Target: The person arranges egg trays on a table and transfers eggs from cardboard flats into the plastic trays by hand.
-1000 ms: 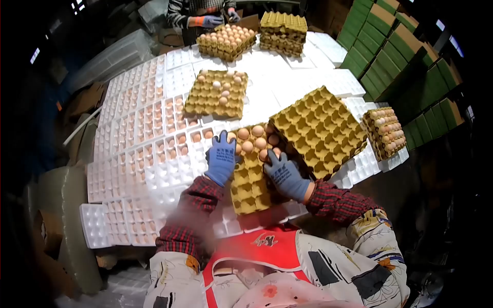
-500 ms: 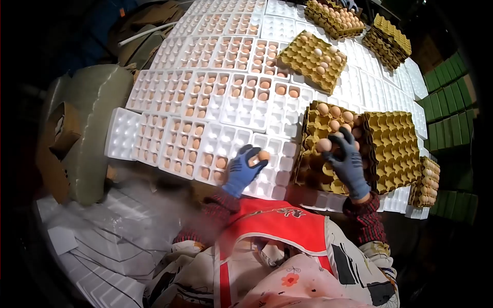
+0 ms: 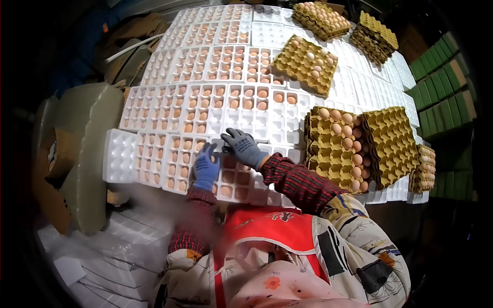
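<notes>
My left hand (image 3: 206, 168), in a blue-grey glove, is over a white foam egg tray (image 3: 261, 197) at the near edge. Its fingers point away from me and curl down into the cells. Close beside it, my right hand (image 3: 244, 149) reaches across from the right. Its fingers are bent down over the tray's far cells. Whatever lies under the fingers of either hand is hidden. Brown eggs (image 3: 226, 191) sit in the tray's near cells. At the right, a yellow-brown pulp tray (image 3: 321, 149) holds several eggs, mostly along its far and right sides.
White foam trays, many filled with eggs (image 3: 178, 170), cover the table. An empty pulp tray (image 3: 393, 146) leans against the egg-bearing one. Another pulp tray (image 3: 292, 64) lies farther back, near stacked pulp trays (image 3: 375, 38). Green boxes (image 3: 436, 87) stand right; a plastic-wrapped bundle (image 3: 84, 154) left.
My right hand has moved left from the pulp tray to the foam tray. The left hand, which held an egg, has shifted left. More eggs now sit in the near foam tray.
</notes>
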The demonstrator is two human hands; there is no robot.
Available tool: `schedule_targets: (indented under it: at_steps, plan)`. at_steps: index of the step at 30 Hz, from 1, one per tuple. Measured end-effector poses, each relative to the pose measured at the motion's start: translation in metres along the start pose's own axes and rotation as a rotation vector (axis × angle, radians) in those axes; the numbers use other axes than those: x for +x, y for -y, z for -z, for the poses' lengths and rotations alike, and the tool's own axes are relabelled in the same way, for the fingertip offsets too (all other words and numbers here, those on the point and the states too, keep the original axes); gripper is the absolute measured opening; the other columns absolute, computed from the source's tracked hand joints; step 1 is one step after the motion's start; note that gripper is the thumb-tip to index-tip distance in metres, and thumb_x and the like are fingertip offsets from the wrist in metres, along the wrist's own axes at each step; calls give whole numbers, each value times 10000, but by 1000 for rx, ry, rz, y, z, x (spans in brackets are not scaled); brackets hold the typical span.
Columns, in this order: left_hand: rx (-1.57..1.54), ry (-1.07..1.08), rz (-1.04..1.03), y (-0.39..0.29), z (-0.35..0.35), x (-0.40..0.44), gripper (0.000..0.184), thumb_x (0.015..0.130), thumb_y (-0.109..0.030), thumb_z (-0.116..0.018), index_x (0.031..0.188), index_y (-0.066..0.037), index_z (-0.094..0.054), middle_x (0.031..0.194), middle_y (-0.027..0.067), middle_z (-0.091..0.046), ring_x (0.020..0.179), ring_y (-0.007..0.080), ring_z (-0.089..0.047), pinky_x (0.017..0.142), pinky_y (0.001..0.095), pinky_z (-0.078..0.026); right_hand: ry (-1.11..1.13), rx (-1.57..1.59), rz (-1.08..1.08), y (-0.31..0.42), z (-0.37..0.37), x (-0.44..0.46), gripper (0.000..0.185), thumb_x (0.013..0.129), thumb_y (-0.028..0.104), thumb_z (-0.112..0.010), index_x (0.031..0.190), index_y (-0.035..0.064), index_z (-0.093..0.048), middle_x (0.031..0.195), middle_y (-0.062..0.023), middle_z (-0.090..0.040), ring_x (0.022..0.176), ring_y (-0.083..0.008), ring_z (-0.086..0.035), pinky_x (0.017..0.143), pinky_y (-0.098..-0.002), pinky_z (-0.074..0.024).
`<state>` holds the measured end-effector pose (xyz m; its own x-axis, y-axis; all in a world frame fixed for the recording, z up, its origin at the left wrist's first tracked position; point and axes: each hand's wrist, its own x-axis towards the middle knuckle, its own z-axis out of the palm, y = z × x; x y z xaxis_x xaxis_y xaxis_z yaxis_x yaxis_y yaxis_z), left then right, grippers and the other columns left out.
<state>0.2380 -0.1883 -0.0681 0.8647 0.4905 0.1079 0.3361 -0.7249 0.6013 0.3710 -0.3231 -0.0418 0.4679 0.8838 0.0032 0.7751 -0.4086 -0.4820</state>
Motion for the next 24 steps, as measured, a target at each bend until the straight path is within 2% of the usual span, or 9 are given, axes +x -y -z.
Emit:
schedule_targets:
  at_steps: [1,3,7,9,12,15,19,21,24]
  plan:
    - [-238,-44,12,15,-5,13,294,884,-146,-641,1152,-27,-655,1261,200,-610,1202,359,-553,1017,427,-446,-202,-53,24,-4,-15,2,593,856,336,-657,1389,142,-483,1442,-202,-436,1245,-399,-487,1025,-553,-407]
    - [-270,-240,-113,20,-19,36,315,885,-90,-637,1186,1,-641,1275,207,-598,1223,359,-537,1049,414,-417,-94,-225,-89,-7,-26,-13,640,858,392,-637,1412,120,-465,1449,-221,-425,1305,-421,-421,1068,-581,-328]
    - [463,-116,-200,27,-42,46,531,972,-368,-540,1424,-100,-466,1496,137,-438,1393,344,-376,1144,499,-300,29,-39,-102,9,28,-66,536,860,372,-628,1324,119,-538,1358,-185,-485,1272,-376,-451,1043,-548,-345]
    - [732,-17,-88,3,-39,40,631,993,-341,-526,1525,-100,-287,1549,132,-357,1434,286,-340,1151,482,-319,-361,90,-5,-2,68,-118,427,850,311,-660,1223,111,-598,1253,-151,-545,1174,-337,-530,990,-475,-410]
    - [64,-7,-167,-82,-33,52,479,939,-232,-629,1358,-42,-495,1422,167,-486,1323,313,-467,1063,416,-429,-546,-88,-288,-46,167,-197,359,775,161,-704,1125,123,-635,1113,-79,-608,964,-302,-604,833,-421,-476]
    - [-415,188,-415,-188,-58,64,420,867,-274,-720,1224,-68,-643,1159,166,-667,1072,327,-635,917,403,-507,-366,-418,-453,-104,219,-254,304,757,120,-679,1055,168,-650,1053,-58,-603,916,-287,-600,800,-423,-475]
    - [-92,246,-854,-320,-103,62,443,823,-338,-728,1185,-108,-614,1125,109,-646,945,307,-648,781,424,-522,-203,-494,-284,-151,211,-263,240,743,87,-654,967,172,-645,1003,-51,-620,923,-270,-614,788,-395,-499]
    - [134,427,-823,-337,-131,71,399,827,-340,-703,1148,-131,-591,1086,81,-622,919,289,-642,733,429,-511,-269,-285,-274,-160,216,-267,183,768,123,-665,950,147,-654,965,-54,-631,902,-273,-622,775,-406,-513]
    - [-76,321,-805,-334,-140,78,295,842,-292,-708,1078,-128,-644,1041,94,-652,874,321,-649,747,439,-525,-605,212,-245,-151,228,-273,275,848,182,-686,1111,99,-675,1052,-91,-663,970,-261,-642,834,-354,-530]
